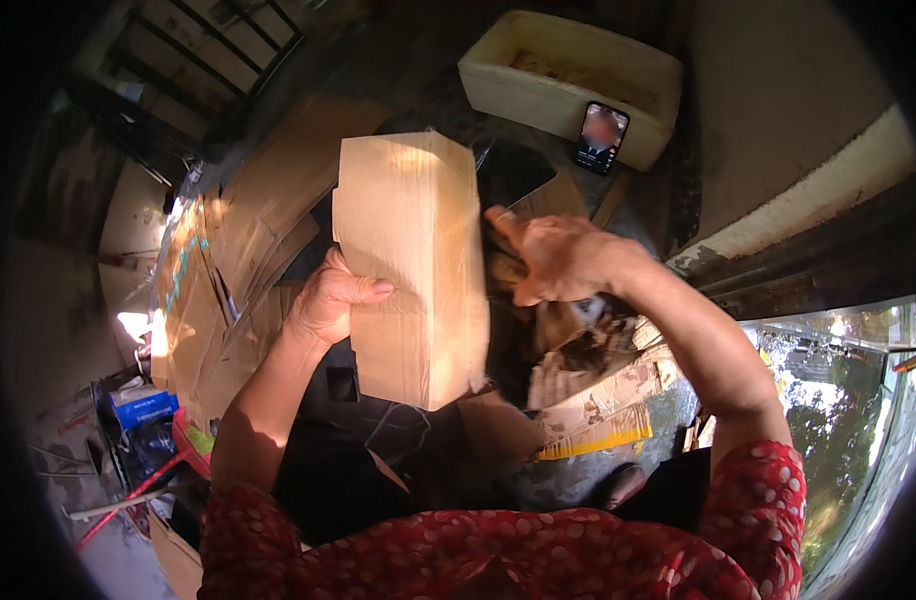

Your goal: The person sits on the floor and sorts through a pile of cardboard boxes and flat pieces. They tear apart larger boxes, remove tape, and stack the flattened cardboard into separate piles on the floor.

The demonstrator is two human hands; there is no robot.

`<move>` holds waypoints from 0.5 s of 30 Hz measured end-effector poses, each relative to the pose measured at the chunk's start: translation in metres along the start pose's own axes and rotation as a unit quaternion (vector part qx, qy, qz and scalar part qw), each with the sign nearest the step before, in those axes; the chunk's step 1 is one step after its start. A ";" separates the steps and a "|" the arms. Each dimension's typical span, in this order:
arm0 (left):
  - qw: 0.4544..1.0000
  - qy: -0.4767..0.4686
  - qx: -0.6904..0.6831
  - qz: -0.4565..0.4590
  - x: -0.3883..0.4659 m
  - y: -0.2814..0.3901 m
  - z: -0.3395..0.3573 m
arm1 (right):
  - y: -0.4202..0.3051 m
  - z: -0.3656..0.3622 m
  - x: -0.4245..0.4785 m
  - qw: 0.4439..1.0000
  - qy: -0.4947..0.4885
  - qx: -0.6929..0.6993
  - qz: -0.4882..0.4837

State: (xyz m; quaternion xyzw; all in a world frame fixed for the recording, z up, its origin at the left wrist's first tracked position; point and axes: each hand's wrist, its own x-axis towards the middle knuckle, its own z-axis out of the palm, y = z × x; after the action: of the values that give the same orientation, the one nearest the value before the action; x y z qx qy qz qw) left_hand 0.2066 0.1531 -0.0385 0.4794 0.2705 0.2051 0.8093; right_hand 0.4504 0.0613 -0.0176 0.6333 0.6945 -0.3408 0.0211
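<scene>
A creased piece of brown cardboard is raised in front of me, its long fold running from top to bottom. My left hand grips its left edge, with the thumb across the front face. Just off the right side of the cardboard, my right hand has its fingers apart and holds nothing; it is slightly blurred. Below that hand, torn cardboard pieces lie in a pile, one with a yellow strip along its edge. Flattened cardboard sheets are stacked at the left.
A pale foam box stands at the top right, with a smartphone against its front wall. At the lower left are a blue package and a red plastic tool. A glass tank is at the right, and a metal rack stands upper left.
</scene>
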 end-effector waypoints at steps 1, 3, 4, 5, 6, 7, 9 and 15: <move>1.000 0.006 -0.013 -0.003 -0.002 -0.001 -0.003 | 0.000 -0.007 -0.005 1.000 0.005 -0.023 0.008; 0.999 0.013 -0.040 -0.008 -0.006 -0.002 -0.011 | -0.006 -0.017 -0.013 0.998 -0.004 -0.059 0.019; 0.999 0.011 -0.033 -0.032 -0.008 -0.002 -0.018 | -0.010 -0.019 -0.010 0.996 -0.021 -0.087 0.026; 0.998 0.008 -0.026 -0.056 -0.010 -0.003 -0.029 | -0.014 -0.020 -0.007 0.992 -0.039 -0.116 0.033; 0.997 0.002 -0.019 -0.079 -0.011 -0.006 -0.040 | -0.024 -0.020 -0.003 0.989 -0.079 -0.116 0.036; 0.996 0.022 -0.001 -0.088 -0.016 -0.015 -0.052 | -0.033 -0.014 0.006 0.988 -0.093 -0.122 0.030; 0.992 0.064 0.032 -0.106 -0.033 -0.042 -0.079 | -0.046 0.005 0.028 0.983 -0.122 -0.135 0.013; 0.980 -0.001 -0.127 -0.152 -0.071 -0.106 -0.144 | -0.041 0.060 0.068 0.995 -0.059 -0.069 -0.037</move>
State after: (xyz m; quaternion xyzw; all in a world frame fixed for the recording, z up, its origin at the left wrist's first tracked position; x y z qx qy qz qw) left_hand 0.0683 0.1592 -0.1722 0.3261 0.3112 0.1115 0.8857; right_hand 0.3765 0.0911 -0.0771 0.5831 0.7369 -0.3291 0.0931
